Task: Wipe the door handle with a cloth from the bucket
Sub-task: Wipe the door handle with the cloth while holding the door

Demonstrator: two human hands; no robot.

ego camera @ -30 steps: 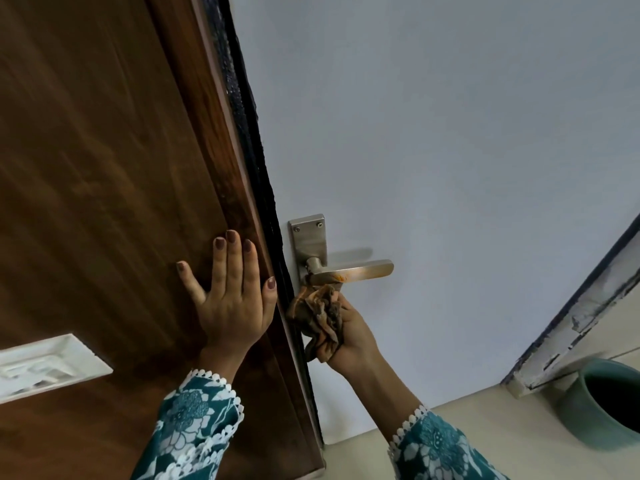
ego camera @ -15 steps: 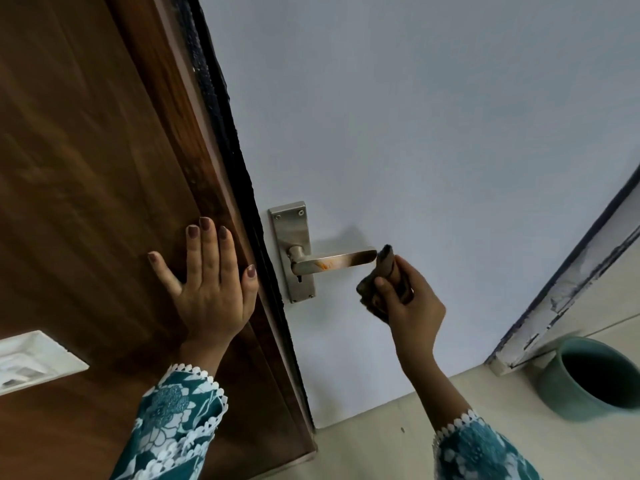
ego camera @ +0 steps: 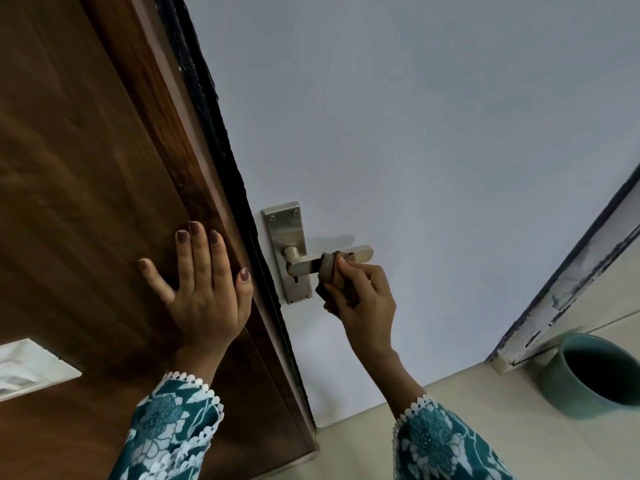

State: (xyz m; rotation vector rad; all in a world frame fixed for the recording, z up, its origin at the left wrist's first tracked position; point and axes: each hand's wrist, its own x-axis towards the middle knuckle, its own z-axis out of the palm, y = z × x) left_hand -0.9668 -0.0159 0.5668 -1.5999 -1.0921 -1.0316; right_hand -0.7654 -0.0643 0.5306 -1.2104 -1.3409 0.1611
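Door: a pale grey-blue painted door (ego camera: 433, 133) fills the upper right of the view, its surface flat and matt, with a soft shadow behind the lever.
Frame: a dark brown wood-grain panel (ego camera: 86, 168) stands to the left of the door, a black ragged strip (ego camera: 207, 109) running down the seam between them.
Handle: a brushed silver metal lever door handle (ego camera: 360, 253) on a tall rectangular backplate (ego camera: 286, 237) sits at the door's left edge, beside the seam, the lever pointing right.
Cloth: a crumpled brown-grey cloth (ego camera: 327, 268) is wrapped over the middle of the lever, touching it, and bunches down into the palm.
Right hand: the right hand (ego camera: 363, 299) reaches up from below, fingers curled tight and clamped on the cloth against the lever.
Left hand: the left hand (ego camera: 204, 289) lies flat on the wood panel near its right edge, fingers straight and close together, thumb splayed to the left, nails painted dark.
Sleeves: teal floral sleeves with white lace trim (ego camera: 173, 427) cover both forearms.
Floor: cream tiles (ego camera: 467, 403) meet the door's bottom edge.
Bucket: a round teal bucket (ego camera: 568, 393) stands on the floor at lower right, well apart from the handle, next to a chipped white jamb (ego camera: 568, 299); its inside is dark.
Left edge: a white moulded plate (ego camera: 31, 367) is mounted on the wood panel.
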